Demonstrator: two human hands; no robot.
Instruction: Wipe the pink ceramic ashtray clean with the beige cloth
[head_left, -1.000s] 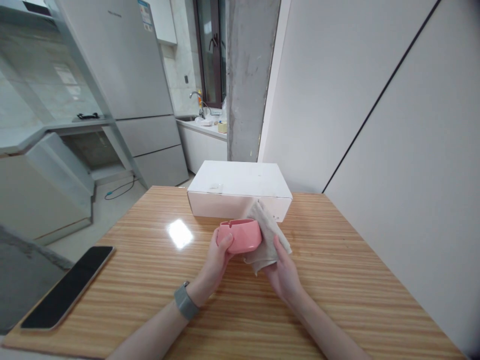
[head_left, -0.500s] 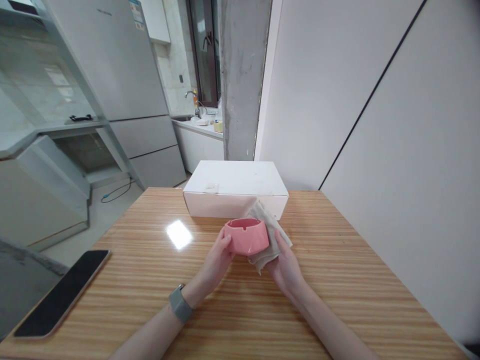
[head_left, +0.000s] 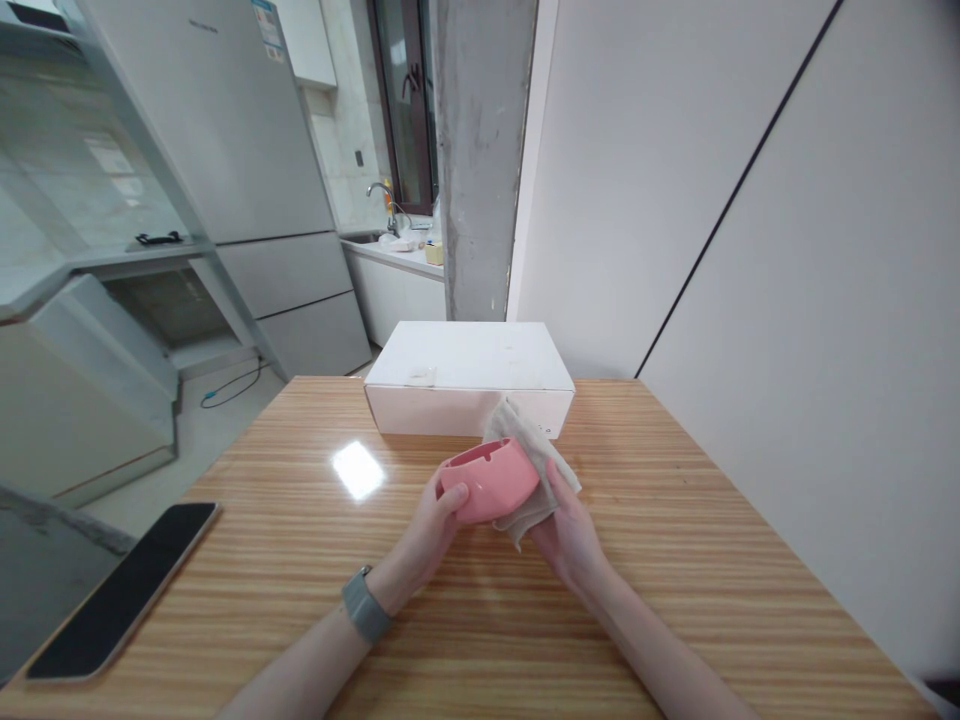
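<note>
A pink faceted bowl with small notches in its rim (head_left: 495, 482) is held above the table, tilted with its left side lower. My left hand (head_left: 437, 515) grips its left end, thumb on the front face. In my right hand (head_left: 568, 525) is a folded grey-beige cloth (head_left: 541, 465), pinched between thumb and fingers. The cloth lies against the right side of the bowl and reaches up behind it. The fingers under the cloth and behind the bowl are hidden.
A closed white box (head_left: 472, 375) sits at the far edge of the wood-grain table (head_left: 675, 560). At the near left lies a black phone-like slab (head_left: 124, 595). A white wall rises on the right; a fridge and sink stand beyond.
The bowl has tilted, its left end dropping and turning in my left hand. The top of the cloth has shifted slightly left, while my right hand has barely moved.
</note>
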